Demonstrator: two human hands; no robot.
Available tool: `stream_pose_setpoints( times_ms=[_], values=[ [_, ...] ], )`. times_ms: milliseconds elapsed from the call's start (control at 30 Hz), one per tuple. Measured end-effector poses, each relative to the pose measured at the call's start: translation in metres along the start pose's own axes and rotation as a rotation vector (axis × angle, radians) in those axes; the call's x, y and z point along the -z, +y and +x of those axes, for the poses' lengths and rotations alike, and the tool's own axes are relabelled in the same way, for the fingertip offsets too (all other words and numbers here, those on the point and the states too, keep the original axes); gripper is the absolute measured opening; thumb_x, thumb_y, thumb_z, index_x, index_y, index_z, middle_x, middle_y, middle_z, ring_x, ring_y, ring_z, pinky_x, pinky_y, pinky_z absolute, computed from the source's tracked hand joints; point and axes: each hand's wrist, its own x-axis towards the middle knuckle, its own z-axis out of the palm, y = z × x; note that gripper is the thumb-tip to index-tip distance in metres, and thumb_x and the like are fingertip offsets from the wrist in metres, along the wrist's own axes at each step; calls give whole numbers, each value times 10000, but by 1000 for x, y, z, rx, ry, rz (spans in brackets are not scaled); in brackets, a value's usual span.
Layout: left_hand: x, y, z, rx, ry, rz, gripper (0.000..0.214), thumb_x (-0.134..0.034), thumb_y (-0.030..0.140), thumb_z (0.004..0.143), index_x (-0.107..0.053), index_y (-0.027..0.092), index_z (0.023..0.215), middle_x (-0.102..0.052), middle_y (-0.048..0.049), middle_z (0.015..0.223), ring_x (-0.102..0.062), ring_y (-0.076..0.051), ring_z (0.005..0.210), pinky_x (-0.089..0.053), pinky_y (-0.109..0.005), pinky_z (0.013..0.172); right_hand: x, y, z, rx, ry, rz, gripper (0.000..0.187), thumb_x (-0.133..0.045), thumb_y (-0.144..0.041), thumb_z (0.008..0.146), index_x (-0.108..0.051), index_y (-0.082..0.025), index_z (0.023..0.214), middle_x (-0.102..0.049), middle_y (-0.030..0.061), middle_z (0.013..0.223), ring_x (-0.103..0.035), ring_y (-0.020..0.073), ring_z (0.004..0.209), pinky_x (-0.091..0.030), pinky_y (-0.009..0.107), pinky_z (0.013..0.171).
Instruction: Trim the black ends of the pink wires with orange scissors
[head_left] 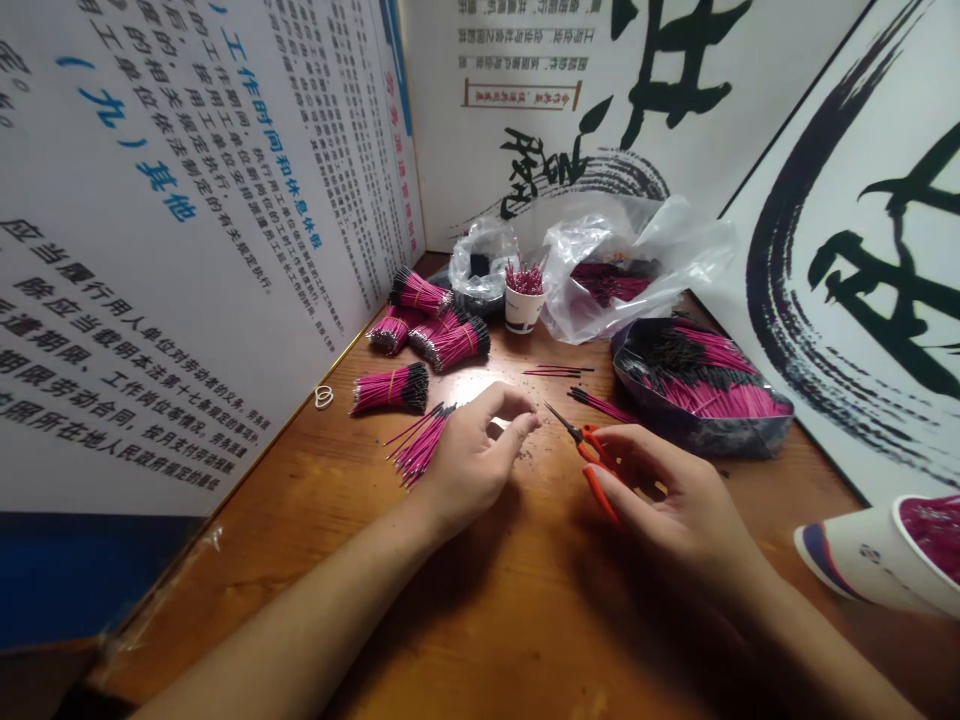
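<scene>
Wooden surface (247,570) hemmed in by printed boards (172,260) carries banded bundles of magenta wires (397,385) at 11 o'clock, a paper cup (523,310) of upright wires at 12, a clear plastic bag (607,285) holding more wires beside it, and a dark bag (697,390) packed with wires at 2. Another paper cup (877,550) lies tipped at 3, wires inside. The right hand (675,490) has its fingers closed around orange-handled scissors (592,465). The left hand (472,460) sits just beside a loose wire bunch (420,445), its fingers curled shut; anything pinched there is too small to tell.
</scene>
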Motion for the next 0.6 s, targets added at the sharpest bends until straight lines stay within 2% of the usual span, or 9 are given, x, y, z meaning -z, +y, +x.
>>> stream_pose_setpoints(
  times_ms=[300, 600],
  values=[
    [1, 1, 0, 44, 0, -100, 101, -585, 251, 900, -615, 156, 883, -629, -8, 829, -578, -98, 701, -489, -214, 634, -1, 1, -1, 8, -4, -24, 163, -599, -317, 913, -621, -215, 1038, -655, 11, 799, -580, 134, 654, -462, 223, 565],
    [1, -1, 1, 18, 12, -60, 102, -608, 255, 891, -618, 154, 889, -629, -11, 841, -586, -108, 719, -496, -240, 678, -3, -1, -1, -8, -31, 3, 190, -594, -330, 908, -632, -198, 1040, -648, 16, 777, -580, 131, 623, -463, 221, 539]
  ],
)
